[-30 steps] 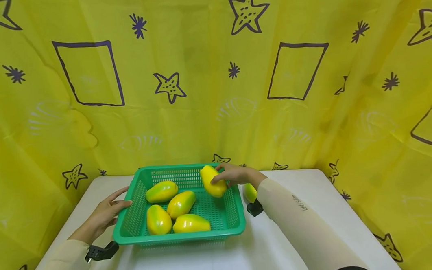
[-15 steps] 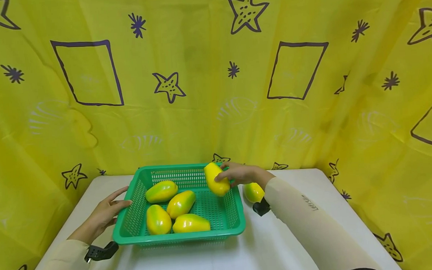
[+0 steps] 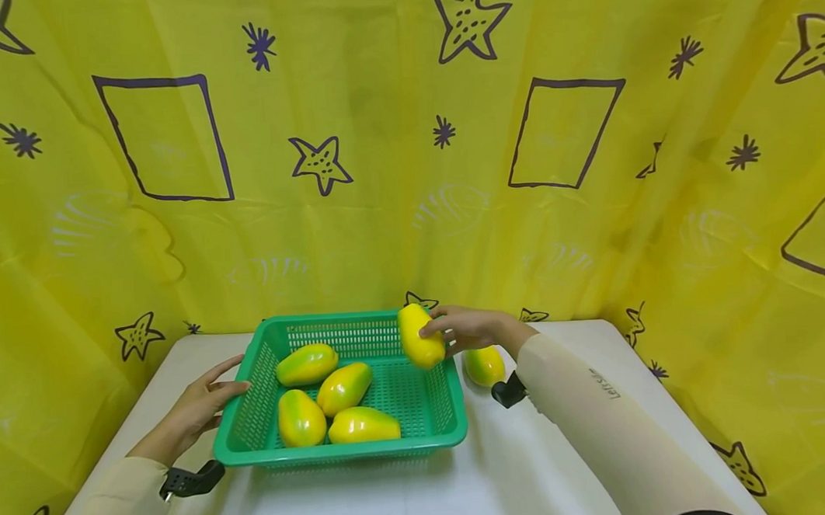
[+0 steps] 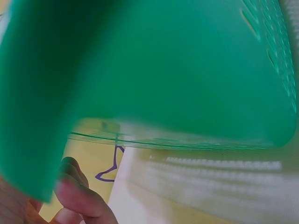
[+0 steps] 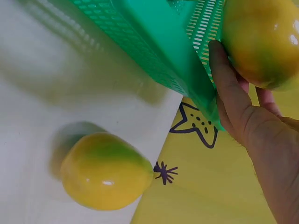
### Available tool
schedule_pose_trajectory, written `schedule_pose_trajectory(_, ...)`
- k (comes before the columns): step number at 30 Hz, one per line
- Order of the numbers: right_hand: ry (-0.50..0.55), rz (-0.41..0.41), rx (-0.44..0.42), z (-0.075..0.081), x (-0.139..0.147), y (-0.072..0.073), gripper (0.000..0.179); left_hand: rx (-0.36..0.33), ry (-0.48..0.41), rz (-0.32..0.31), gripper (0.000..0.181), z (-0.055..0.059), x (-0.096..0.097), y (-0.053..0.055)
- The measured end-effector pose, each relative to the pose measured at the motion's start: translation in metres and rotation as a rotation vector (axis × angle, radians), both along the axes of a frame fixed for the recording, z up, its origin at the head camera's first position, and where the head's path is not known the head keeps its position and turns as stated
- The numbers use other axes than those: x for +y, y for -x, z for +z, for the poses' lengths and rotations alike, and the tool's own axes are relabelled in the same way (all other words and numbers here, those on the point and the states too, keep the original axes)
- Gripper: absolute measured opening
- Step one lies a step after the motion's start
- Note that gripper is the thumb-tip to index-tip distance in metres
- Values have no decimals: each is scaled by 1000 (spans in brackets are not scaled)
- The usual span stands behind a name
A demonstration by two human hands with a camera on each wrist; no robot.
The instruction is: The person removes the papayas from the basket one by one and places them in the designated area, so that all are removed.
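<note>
My right hand (image 3: 471, 328) grips a yellow papaya (image 3: 418, 343), raised over the back right corner of the green plastic basket (image 3: 342, 452). In the right wrist view, the thumb lies along the side of this papaya (image 5: 264, 44), above the basket's rim. Several yellow-green papayas lie inside the basket, mostly in its left and front parts, one of them a papaya (image 3: 308, 364) at the back left. My left hand (image 3: 193, 413) holds the basket's left rim, thumb on top and fingers beneath. The left wrist view shows these fingers (image 4: 84, 198) curled below the rim.
Another papaya (image 3: 484, 366) rests on the white table (image 3: 439, 497), just right of the basket, below my right wrist. A yellow curtain (image 3: 383, 236) with drawn stars and frames hangs behind the table and along both sides.
My right hand has moved right and slightly up with the papaya, toward the basket's right rim. More of the papaya on the table now shows. The left hand and basket stay put.
</note>
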State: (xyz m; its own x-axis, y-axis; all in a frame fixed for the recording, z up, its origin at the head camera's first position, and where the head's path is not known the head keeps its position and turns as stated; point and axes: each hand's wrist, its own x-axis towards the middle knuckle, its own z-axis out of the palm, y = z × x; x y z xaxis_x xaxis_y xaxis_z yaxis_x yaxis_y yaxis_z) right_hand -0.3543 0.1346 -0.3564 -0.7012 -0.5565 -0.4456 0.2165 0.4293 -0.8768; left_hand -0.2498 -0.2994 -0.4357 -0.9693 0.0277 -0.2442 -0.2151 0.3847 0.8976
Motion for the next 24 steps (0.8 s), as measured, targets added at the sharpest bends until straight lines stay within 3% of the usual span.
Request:
schedule_pose_trajectory(5, 8, -3, 0, -1, 5, 3, 63, 1, -2, -2, 79, 0, 0, 0)
schedule_pose_trajectory(12, 4, 4, 5, -2, 13, 6, 75, -2, -9, 5, 77, 2, 0, 1)
schedule_pose_trajectory(24, -2, -9, 9, 4, 34, 8, 80, -7, 0, 6, 78, 3, 0, 0)
